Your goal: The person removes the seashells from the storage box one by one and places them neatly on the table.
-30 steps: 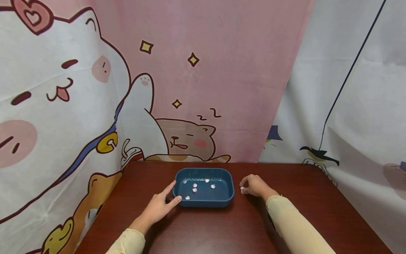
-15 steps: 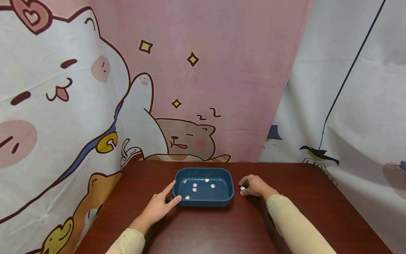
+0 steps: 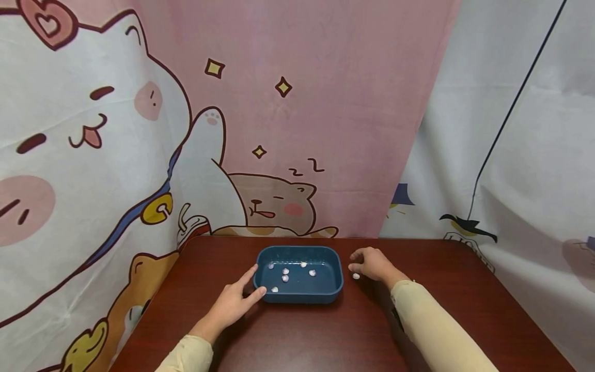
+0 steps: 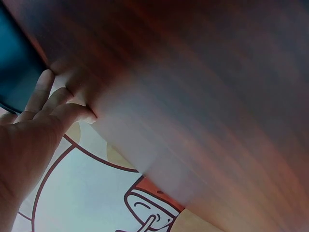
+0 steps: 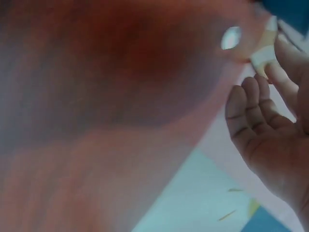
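In the head view a blue rectangular dish (image 3: pixel 297 298) stands on the dark red-brown table. Several small whitish, shell-like pieces (image 3: pixel 312 273) lie spread over its bottom. My left hand (image 3: pixel 232 305) rests at the dish's left end, thumb and index finger straight against the rim. To the right of the dish, one more whitish piece (image 3: pixel 356 276) lies on the table. Just above and behind it is my right hand (image 3: pixel 374 264), fingers loosely bent and holding nothing. The right wrist view shows that same piece (image 5: pixel 231 38) apart from the fingertips.
The wooden table (image 3: pixel 307 336) reaches back to a hanging pink and white cartoon cloth (image 3: pixel 344 129). More printed white cloth (image 3: pixel 525 155) hangs along the right side. Cream sleeves (image 3: pixel 432 320) cover both forearms.
My right hand has let go of the small whitish piece and risen slightly away from it, leaving it on the table. The left hand and the dish have stayed put.
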`<state>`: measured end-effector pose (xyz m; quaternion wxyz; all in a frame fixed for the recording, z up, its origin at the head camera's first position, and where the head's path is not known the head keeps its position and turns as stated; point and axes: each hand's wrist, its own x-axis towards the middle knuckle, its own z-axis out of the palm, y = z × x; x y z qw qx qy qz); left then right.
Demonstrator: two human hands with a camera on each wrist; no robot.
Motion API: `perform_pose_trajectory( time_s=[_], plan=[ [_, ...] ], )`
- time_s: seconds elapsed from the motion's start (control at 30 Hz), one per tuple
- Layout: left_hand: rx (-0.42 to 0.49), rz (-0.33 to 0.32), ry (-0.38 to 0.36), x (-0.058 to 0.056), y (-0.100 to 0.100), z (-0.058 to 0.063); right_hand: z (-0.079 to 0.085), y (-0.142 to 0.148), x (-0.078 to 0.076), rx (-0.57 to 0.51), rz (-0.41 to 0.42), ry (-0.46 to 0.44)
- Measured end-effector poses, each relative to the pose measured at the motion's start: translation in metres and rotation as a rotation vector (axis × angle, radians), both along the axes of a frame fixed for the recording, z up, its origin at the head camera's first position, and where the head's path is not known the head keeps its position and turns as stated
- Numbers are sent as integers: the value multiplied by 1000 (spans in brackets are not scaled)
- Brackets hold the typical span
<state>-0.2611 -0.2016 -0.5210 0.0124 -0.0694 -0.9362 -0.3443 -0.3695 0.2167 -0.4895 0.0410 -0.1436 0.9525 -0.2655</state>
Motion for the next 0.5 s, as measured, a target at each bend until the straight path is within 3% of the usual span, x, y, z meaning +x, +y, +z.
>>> perform_pose_trajectory(
  time_s=[0.13, 0.23, 0.4, 0.5],
  plan=[
    [-7, 6, 8, 1, -2, 1, 19, -32, 0, -87, -30, 69],
    [-8, 16, -3, 2, -2, 0, 28, -64, 6, -89, 13, 123],
    [-5, 16, -14, 1, 0, -2, 30, -109, 19, 57, 185, 155],
    [0, 13, -8, 0, 1, -3, 27, -124, 25, 154, 215, 98]
  ],
)
